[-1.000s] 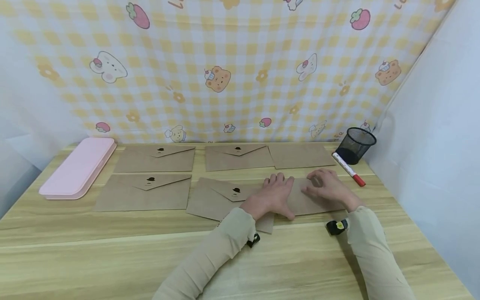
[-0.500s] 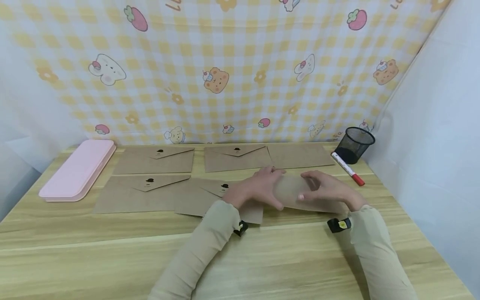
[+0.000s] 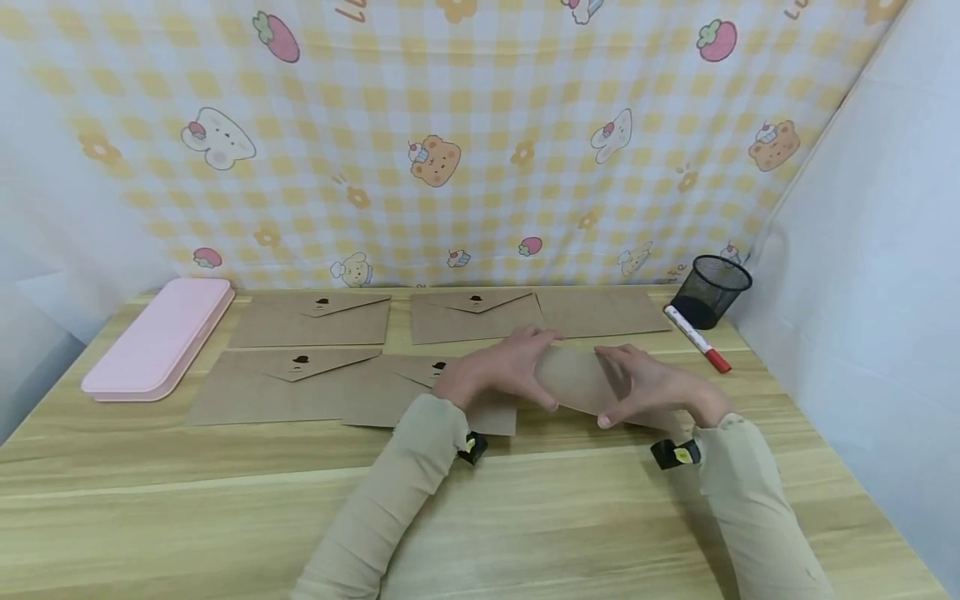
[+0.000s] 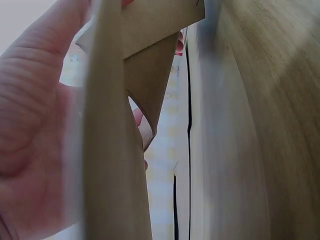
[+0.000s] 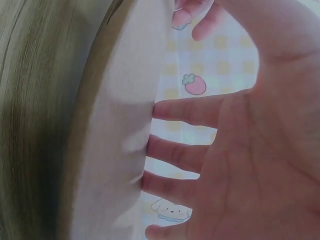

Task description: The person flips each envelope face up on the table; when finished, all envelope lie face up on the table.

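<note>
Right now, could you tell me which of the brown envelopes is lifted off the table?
The envelope held between the left hand and right hand, front right; the others lie flat on the table.

Envelopes: six brown envelopes [image 3: 311, 320], one lifted at 3 o'clock
Pink case [image 3: 159, 338]: one
Marker [image 3: 697, 338]: one
Mesh cup [image 3: 711, 290]: one
</note>
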Tool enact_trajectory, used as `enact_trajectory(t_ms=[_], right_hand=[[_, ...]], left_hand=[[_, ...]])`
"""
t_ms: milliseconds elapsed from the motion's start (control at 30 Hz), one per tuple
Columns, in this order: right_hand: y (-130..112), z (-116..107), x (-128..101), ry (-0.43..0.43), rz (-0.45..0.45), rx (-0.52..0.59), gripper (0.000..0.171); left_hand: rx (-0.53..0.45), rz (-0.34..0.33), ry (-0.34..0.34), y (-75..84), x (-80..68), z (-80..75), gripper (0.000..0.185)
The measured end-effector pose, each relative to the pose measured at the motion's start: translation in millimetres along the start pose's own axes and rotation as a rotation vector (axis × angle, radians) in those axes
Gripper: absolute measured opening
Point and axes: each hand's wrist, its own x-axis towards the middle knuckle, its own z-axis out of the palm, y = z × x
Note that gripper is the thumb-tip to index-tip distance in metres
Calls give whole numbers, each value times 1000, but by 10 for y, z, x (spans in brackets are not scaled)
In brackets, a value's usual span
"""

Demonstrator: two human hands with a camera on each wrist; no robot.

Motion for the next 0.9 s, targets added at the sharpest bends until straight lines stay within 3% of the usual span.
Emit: enact_trajectory(t_ms=[233, 900], right_hand=[[-19, -5, -9, -36, -9, -4, 114], [-38, -47, -40, 25, 2, -53, 104]], left_hand=[[-15, 21, -9, -17, -10, -23, 95], [-103, 41, -37, -81, -43, -75, 90]])
